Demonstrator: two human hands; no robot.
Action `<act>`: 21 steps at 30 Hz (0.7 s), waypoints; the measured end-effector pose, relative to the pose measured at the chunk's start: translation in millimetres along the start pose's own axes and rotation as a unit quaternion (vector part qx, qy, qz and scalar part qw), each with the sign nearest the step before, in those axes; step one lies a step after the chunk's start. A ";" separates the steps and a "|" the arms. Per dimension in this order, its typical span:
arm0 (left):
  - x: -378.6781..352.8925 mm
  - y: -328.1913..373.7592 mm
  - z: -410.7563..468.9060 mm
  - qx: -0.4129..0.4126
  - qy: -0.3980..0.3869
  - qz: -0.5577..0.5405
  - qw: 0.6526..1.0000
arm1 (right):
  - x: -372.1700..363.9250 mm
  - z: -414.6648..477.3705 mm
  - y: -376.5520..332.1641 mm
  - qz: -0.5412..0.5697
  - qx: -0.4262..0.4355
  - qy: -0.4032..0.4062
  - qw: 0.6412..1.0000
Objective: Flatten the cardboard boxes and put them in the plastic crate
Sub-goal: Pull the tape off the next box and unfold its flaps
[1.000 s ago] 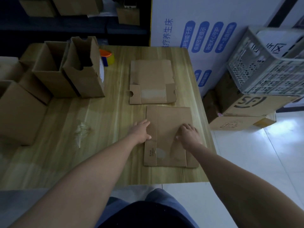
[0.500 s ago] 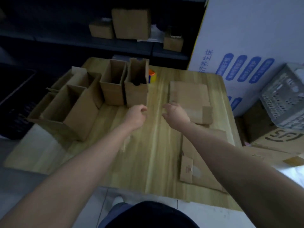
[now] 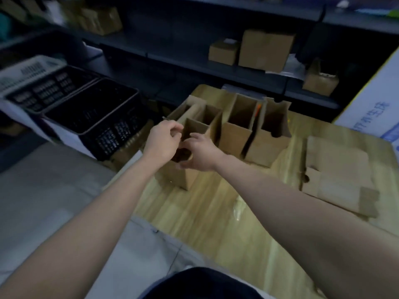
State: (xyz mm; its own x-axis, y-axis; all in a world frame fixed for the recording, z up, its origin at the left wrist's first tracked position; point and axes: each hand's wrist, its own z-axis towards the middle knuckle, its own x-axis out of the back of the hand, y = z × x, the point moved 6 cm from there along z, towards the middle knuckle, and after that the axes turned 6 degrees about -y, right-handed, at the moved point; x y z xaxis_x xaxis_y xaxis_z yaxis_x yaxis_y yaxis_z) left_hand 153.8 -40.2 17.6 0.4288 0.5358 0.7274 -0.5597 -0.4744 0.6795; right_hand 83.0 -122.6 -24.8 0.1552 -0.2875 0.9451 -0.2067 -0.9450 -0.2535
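An open-topped cardboard box (image 3: 183, 175) stands at the near left corner of the wooden table (image 3: 211, 214). My left hand (image 3: 163, 141) grips its left top rim. My right hand (image 3: 199, 154) holds its near right rim with curled fingers. Behind it stand more upright open boxes, one (image 3: 236, 134) in the middle and one (image 3: 271, 137) to its right. A flattened box (image 3: 339, 175) lies on the table at the right. A black plastic crate (image 3: 97, 117) sits on the floor to the left of the table.
A second dark crate (image 3: 43, 89) with a white rim stands behind the black one. Dark shelves at the back carry closed cardboard boxes (image 3: 265, 48). A white printed carton (image 3: 375, 113) stands at the right edge. A scrap of clear tape (image 3: 238, 207) lies on the table.
My view has swung left, away from the flattened boxes. Both hands left the pressed-flat cardboard, crossed the table to the left and took hold of the upright box at the corner.
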 end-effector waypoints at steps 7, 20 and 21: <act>19.3 -35.2 -7.9 0.018 -0.017 -0.012 1.000 | -29.6 24.6 -21.8 -0.078 -0.071 -0.114 0.988; 37.9 41.4 0.4 -0.062 0.069 -0.067 0.993 | 78.7 -34.4 59.7 0.339 -0.144 0.213 0.905; 35.4 44.5 0.1 -0.052 0.052 -0.070 0.995 | 81.4 -43.1 68.8 0.360 -0.157 0.222 0.893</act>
State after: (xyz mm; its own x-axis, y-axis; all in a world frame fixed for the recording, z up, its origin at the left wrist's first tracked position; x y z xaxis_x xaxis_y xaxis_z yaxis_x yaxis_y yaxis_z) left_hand 144.1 -42.4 73.6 0.4350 0.6643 0.6079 -0.5725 -0.3170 0.7561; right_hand 39.8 -204.2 43.5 -0.5110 -0.6461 0.5670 -0.3693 -0.4306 -0.8235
